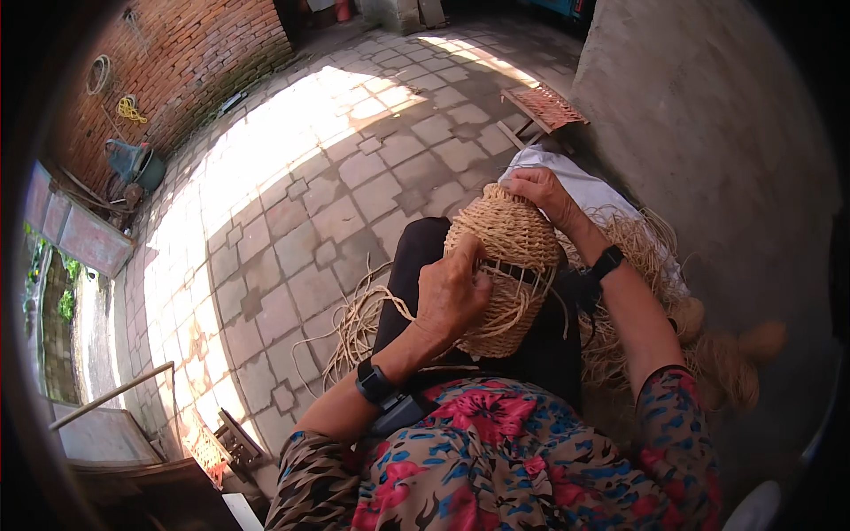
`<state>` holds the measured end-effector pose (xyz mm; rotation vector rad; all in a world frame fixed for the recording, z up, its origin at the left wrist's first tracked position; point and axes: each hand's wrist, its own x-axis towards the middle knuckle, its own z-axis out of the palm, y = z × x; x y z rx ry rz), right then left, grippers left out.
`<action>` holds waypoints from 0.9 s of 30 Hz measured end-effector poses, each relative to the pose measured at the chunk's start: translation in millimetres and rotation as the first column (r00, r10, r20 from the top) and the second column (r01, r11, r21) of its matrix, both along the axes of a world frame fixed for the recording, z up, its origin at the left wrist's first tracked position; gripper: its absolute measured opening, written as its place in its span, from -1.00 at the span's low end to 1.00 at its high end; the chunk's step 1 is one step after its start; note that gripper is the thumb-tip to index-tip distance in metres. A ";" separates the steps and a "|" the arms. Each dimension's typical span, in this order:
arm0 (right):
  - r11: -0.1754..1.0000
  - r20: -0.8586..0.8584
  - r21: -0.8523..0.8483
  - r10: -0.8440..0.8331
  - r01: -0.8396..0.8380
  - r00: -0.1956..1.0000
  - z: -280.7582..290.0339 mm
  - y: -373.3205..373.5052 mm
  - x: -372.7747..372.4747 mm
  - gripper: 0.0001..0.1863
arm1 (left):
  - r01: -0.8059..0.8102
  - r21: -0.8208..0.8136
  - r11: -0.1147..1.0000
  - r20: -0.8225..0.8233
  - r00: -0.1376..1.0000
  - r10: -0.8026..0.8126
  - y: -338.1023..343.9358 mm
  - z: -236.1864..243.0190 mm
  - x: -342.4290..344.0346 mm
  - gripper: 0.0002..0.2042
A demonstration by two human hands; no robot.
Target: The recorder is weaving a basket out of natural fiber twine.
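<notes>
Stone paving (341, 190) spreads across a courtyard, part sunlit, between a red brick wall (204, 53) and a smooth grey wall (708, 159). On the seated person's dark-trousered lap (414, 257), a woven basket (506, 239) of straw-coloured cord lies toward the right edge, its narrow end reaching past the knees. Loose cord strands (356, 327) trail off the lap's left edge; beyond its right edge sits a larger heap of cord (611, 319), by a white cloth (571, 181).

The left hand (453, 290) rests against the basket's near-left side, index finger extended on the weave, the others curled; I cannot tell whether they pinch a strand. The right hand (542, 190) has thumb and fingers closed together on the narrow far end.

The basket looks light and springy, its coarse, ridged cord likely giving good grip with little slip. Dense weave at either end should bear a firm hold; the band of bare ribs (518, 269) between seems the weak place, apt to bend or spread if squeezed.
</notes>
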<state>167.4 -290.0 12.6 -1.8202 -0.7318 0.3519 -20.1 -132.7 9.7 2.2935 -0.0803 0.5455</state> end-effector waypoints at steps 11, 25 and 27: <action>0.891 0.346 -0.410 -0.048 0.197 0.937 -11.6 37.3 -7.4 -0.62 | 0.064 -0.026 0.998 -0.256 0.964 -0.069 34.7 -1.8 11.4 -0.71; 0.999 -0.264 0.021 -0.026 0.032 0.964 -70.4 17.8 20.5 -0.71 | 0.212 -0.674 0.708 -0.323 0.776 -0.541 35.4 -6.2 40.3 -0.71; 0.997 -0.259 0.054 -0.042 0.058 0.965 -69.3 17.7 19.0 -0.72 | 0.205 -0.511 0.834 -0.325 0.853 -0.409 44.6 -9.1 34.7 -0.73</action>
